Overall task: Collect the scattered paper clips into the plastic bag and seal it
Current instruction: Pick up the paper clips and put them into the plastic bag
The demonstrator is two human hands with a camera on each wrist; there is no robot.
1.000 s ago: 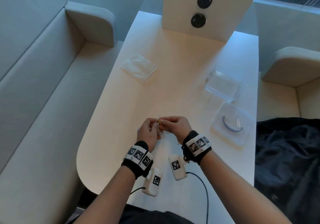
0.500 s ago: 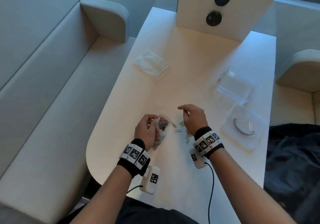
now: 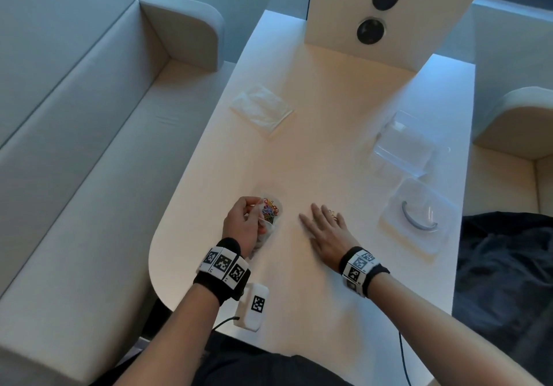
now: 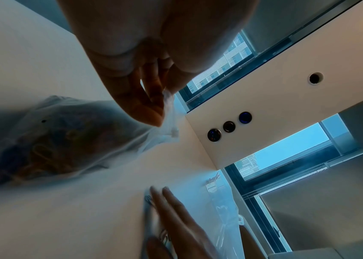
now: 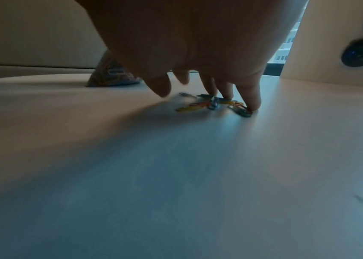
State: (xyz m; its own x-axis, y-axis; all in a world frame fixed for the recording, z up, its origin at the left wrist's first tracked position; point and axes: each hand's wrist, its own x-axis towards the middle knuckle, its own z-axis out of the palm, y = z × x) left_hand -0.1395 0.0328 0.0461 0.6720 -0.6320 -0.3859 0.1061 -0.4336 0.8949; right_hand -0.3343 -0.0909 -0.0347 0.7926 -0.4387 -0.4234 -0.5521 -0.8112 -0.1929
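Observation:
My left hand (image 3: 244, 224) pinches the rim of a clear plastic bag (image 3: 270, 210) that stands on the white table (image 3: 314, 152); the bag (image 4: 60, 140) holds a bundle of coloured paper clips. My right hand (image 3: 324, 227) lies flat on the table to the right of the bag, fingers straight. Under its fingertips (image 5: 254, 102) sit several loose coloured paper clips (image 5: 214, 105), touched by the tips. One clip (image 3: 331, 213) shows between the fingers in the head view. The bag (image 5: 111, 73) appears behind the right hand in the right wrist view.
A folded white tissue (image 3: 263, 110) lies at the table's back left. Two clear plastic containers (image 3: 404, 146) (image 3: 417, 215) sit along the right edge, the nearer one with a grey curved piece inside. A white panel with round sockets (image 3: 371, 29) stands at the far end. Sofas flank the table.
My right hand left the bag's mouth, moved right and flattened onto the loose clips. The left hand kept its hold on the bag. The head view shifted.

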